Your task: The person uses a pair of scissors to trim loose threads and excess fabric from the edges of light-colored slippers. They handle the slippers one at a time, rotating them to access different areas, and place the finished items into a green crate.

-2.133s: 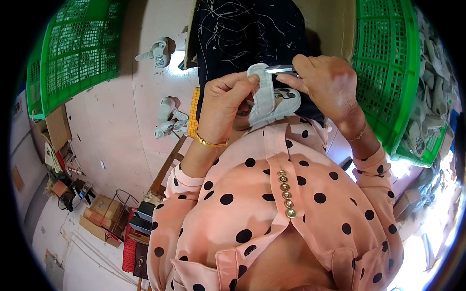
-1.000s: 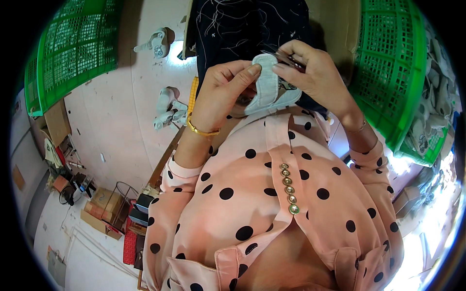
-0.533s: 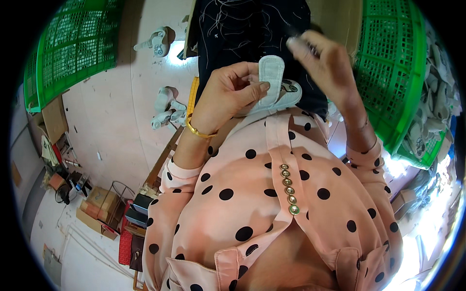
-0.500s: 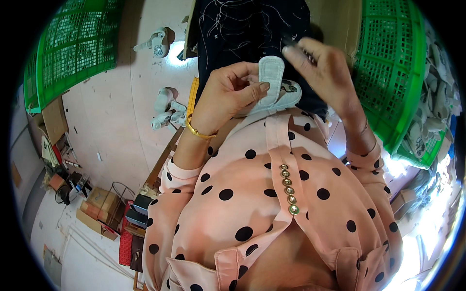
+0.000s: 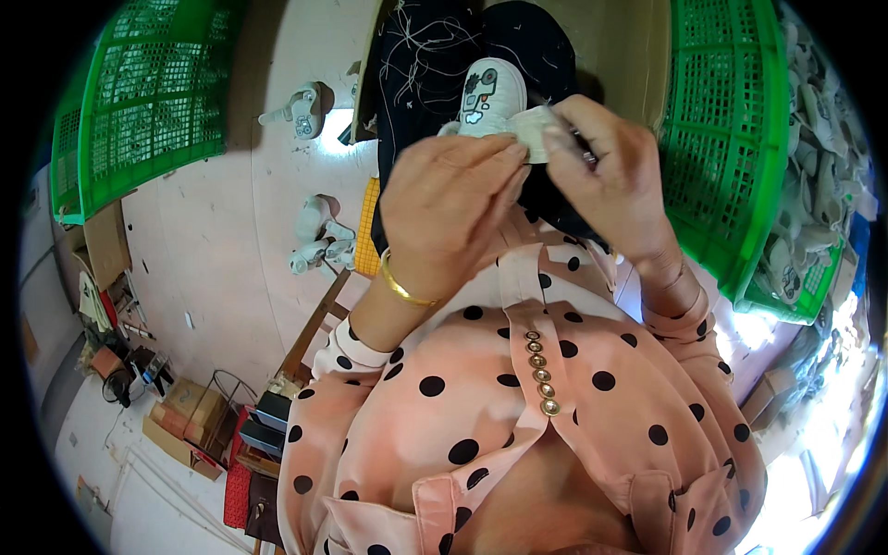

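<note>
A small white shoe with a cartoon vehicle on its top lies over my lap, toe pointing away from me. My left hand is closed on its near part and covers much of it. A pale strap or flap sticks out to the right of the shoe, between my two hands. My right hand is closed at the strap's right edge, thumb against it. A small dark, shiny tool sits in the fingers of my right hand; its kind is mostly hidden.
Loose threads cling to my dark trousers. Green plastic baskets stand at left and right, with a heap of white shoes beyond the right one. More shoes lie on the floor at left. A cardboard box stands lower left.
The shoe has turned so its toe and picture now face away from me. My left hand has rolled over it, and my right hand has come in to the strap.
</note>
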Available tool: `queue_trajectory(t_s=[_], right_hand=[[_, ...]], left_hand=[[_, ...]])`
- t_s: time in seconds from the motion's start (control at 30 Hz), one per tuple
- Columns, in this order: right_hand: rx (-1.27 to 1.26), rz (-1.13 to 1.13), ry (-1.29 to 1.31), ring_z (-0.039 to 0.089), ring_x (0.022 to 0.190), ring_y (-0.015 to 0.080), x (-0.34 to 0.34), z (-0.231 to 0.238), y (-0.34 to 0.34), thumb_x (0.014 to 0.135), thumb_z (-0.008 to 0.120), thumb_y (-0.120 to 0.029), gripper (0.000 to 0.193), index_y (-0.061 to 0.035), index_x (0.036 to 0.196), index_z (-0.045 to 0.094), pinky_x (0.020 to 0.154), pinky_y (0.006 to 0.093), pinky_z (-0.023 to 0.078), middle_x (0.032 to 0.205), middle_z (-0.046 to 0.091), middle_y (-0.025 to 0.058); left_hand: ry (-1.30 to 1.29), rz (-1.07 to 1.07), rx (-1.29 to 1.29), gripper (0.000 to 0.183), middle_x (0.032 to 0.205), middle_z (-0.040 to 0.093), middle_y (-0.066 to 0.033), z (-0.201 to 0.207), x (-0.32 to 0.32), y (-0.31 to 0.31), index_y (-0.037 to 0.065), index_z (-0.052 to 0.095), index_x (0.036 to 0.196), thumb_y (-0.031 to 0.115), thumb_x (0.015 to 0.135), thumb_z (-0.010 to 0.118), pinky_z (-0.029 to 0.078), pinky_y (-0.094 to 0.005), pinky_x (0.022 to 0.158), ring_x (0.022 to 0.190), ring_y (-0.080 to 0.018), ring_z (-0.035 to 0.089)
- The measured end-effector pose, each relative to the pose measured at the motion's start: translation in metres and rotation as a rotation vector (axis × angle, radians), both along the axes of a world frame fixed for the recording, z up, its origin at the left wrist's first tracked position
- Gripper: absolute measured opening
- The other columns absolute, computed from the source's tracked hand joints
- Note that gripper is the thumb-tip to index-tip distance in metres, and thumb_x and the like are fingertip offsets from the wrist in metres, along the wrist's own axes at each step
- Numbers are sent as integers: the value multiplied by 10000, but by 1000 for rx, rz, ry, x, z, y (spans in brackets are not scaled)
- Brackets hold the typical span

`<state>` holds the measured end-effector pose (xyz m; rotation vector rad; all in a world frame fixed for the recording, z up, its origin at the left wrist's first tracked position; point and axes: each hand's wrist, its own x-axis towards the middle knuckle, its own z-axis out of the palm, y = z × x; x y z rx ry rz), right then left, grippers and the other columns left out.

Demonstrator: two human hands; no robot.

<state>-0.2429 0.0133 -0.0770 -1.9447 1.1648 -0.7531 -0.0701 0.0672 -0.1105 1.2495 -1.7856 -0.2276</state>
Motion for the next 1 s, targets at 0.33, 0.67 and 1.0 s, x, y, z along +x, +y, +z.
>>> queue_trajectory(t_s=[0.33, 0.67, 1.0], right_hand=[[468, 207, -271, 368, 569, 89, -18, -2, -26, 971, 591, -206, 272, 21, 833, 533, 508, 251, 349, 606, 401, 43], [-321, 18, 333, 602, 548, 249, -26, -24, -15, 721, 809, -386, 412, -92, 844, 548, 468, 334, 455, 621, 602, 42], [-669, 103, 589, 548, 496, 200, -6, -11, -17, 763, 728, -475, 442, -127, 682, 468, 447, 316, 424, 538, 467, 22]], left_hand=[[619, -150, 915, 274, 851, 695, -73, 12, 8, -6, 12, 702, 1032, 154, 805, 762, 512, -282, 697, 727, -122, 637], [1120, -89, 1088, 245, 816, 682, -24, -2, 18, 1, -18, 697, 1089, 161, 923, 679, 518, -189, 627, 688, -41, 601], [1105, -76, 1068, 273, 851, 693, -41, 5, 15, 3, -19, 677, 1142, 142, 921, 677, 549, -206, 670, 735, -64, 637]])
